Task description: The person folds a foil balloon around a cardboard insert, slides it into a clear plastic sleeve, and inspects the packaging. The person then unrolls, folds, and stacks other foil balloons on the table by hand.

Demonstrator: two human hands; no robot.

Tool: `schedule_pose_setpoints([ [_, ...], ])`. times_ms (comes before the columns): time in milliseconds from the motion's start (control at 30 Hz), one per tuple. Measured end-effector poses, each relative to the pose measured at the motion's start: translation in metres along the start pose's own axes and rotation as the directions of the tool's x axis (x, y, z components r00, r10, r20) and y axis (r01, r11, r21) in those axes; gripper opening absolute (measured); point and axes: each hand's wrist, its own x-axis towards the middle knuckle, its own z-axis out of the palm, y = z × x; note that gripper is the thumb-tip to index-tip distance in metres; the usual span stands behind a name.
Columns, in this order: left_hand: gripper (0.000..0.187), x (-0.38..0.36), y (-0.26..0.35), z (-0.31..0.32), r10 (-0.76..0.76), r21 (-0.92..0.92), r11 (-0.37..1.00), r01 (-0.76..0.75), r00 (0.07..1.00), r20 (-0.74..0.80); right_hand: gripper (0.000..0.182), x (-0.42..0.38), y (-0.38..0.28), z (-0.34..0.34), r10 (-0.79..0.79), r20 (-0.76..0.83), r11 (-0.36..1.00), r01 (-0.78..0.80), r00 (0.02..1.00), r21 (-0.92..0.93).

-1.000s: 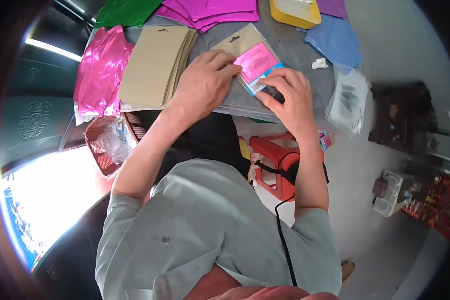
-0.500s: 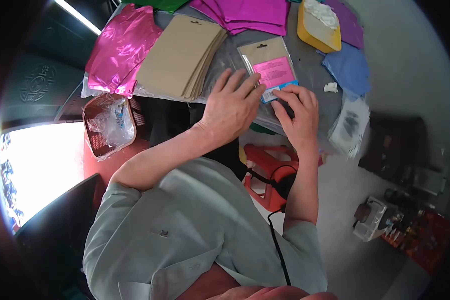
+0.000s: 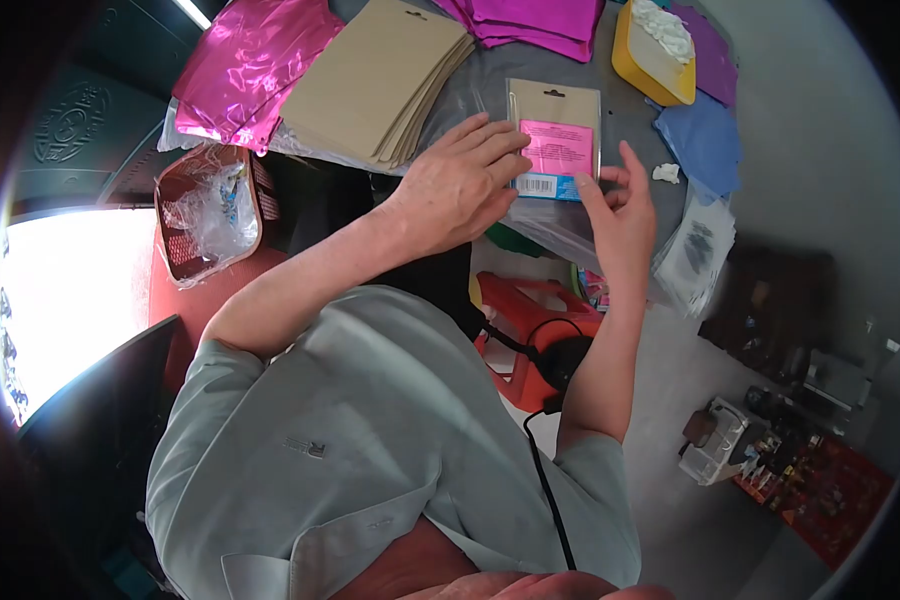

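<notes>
A clear packet (image 3: 556,148) with a tan card, a pink printed panel and a blue barcode strip lies on the grey table cover (image 3: 630,215). My left hand (image 3: 462,185) reaches its left side, fingers stretched and fingertips over the edge. At the lower right corner of the packet is my right hand (image 3: 625,205), thumb at the corner, fingers apart and partly curled. Left of the packet sits a stack of tan cards (image 3: 370,80). Shiny pink foil bags (image 3: 255,70) lie beyond the stack.
Magenta sheets (image 3: 545,28) are at the back. A yellow box (image 3: 653,60) with white material stands right of them, near blue sheets (image 3: 705,140) and clear bags (image 3: 698,250). A basket of plastic scraps (image 3: 210,215) is at left, a red stool (image 3: 520,330) below the table.
The packet has turned more upright in view. My right hand has opened its fingers somewhat and shifted to the packet's right side. The whole view has shifted slightly.
</notes>
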Motion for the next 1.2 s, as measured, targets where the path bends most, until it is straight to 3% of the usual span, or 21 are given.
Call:
schedule_pose_setpoints([
  [67, 0.04, -0.003, -0.001, -0.002, 0.015, -0.022, 1.0, -0.015, 1.0, 0.001, 0.058, 0.0, 0.004, -0.002, 0.071, 0.033, 0.995, -0.074, 0.997, 0.072],
  [167, 0.04, -0.007, -0.002, -0.003, 0.023, -0.02, 1.0, -0.023, 1.0, -0.006, 0.045, 0.004, 0.008, -0.006, 0.132, 0.244, 0.895, -0.221, 0.961, 0.386],
  [200, 0.04, -0.008, -0.002, -0.003, 0.03, -0.02, 0.999, -0.03, 1.0, -0.009, 0.045, 0.006, 0.01, -0.01, 0.131, 0.249, 0.896, -0.222, 0.96, 0.384],
  [300, 0.044, -0.008, -0.001, -0.006, 0.036, -0.02, 0.999, -0.037, 0.999, -0.029, 0.034, 0.013, 0.012, -0.022, 0.174, 0.588, 0.865, -0.408, 0.79, 0.293],
  [333, 0.046, -0.008, 0.0, -0.008, 0.044, -0.021, 0.999, -0.044, 0.998, -0.038, 0.034, 0.012, 0.012, -0.021, 0.173, 0.592, 0.866, -0.408, 0.787, 0.29],
  [367, 0.046, -0.009, 0.001, -0.01, 0.039, -0.02, 0.999, -0.04, 0.998, -0.041, 0.031, 0.009, 0.013, -0.017, 0.181, 0.536, 0.841, -0.413, 0.824, 0.35],
  [467, 0.048, -0.015, 0.018, -0.022, -0.202, -0.271, 0.953, 0.132, 0.948, -0.247, 0.026, 0.002, 0.01, -0.006, 0.198, 0.426, 0.788, -0.402, 0.883, 0.466],
  [500, 0.048, -0.018, 0.024, -0.024, -0.207, -0.267, 0.954, 0.138, 0.946, -0.251, 0.025, -0.001, 0.009, -0.004, 0.165, 0.374, 0.741, -0.365, 0.913, 0.564],
  [533, 0.047, -0.019, 0.031, -0.025, -0.378, -0.494, 0.835, 0.242, 0.906, -0.194, 0.024, -0.003, 0.007, -0.002, 0.135, 0.318, 0.685, -0.32, 0.939, 0.655],
  [600, 0.045, -0.02, 0.041, -0.025, -0.631, -0.829, 0.418, 0.372, 0.775, 0.03, 0.023, -0.007, 0.0, 0.006, 0.106, 0.266, 0.621, -0.272, 0.958, 0.735],
  [633, 0.045, -0.017, 0.039, -0.024, -0.638, -0.828, 0.419, 0.372, 0.77, 0.023, 0.023, -0.01, -0.005, 0.011, 0.096, 0.233, 0.609, -0.242, 0.968, 0.755],
  [733, 0.035, -0.01, 0.028, -0.016, -0.573, -0.947, -0.051, 0.318, 0.767, 0.288, 0.023, -0.015, -0.014, 0.02, 0.073, 0.173, 0.585, -0.183, 0.982, 0.79],
  [1000, 0.027, -0.007, 0.021, -0.017, -0.6, -0.938, -0.123, 0.324, 0.728, 0.33, 0.025, -0.024, -0.009, 0.03, 0.044, 0.166, 0.588, -0.16, 0.985, 0.793],
  [1133, 0.026, -0.006, 0.014, -0.016, -0.592, -0.943, -0.073, 0.325, 0.747, 0.303, 0.025, -0.026, -0.007, 0.031, 0.037, 0.158, 0.632, -0.146, 0.987, 0.762],
  [1200, 0.027, -0.007, 0.014, -0.015, -0.594, -0.944, -0.084, 0.32, 0.745, 0.306, 0.023, -0.025, 0.004, 0.034, 0.0, 0.091, 0.701, -0.065, 0.996, 0.71],
])
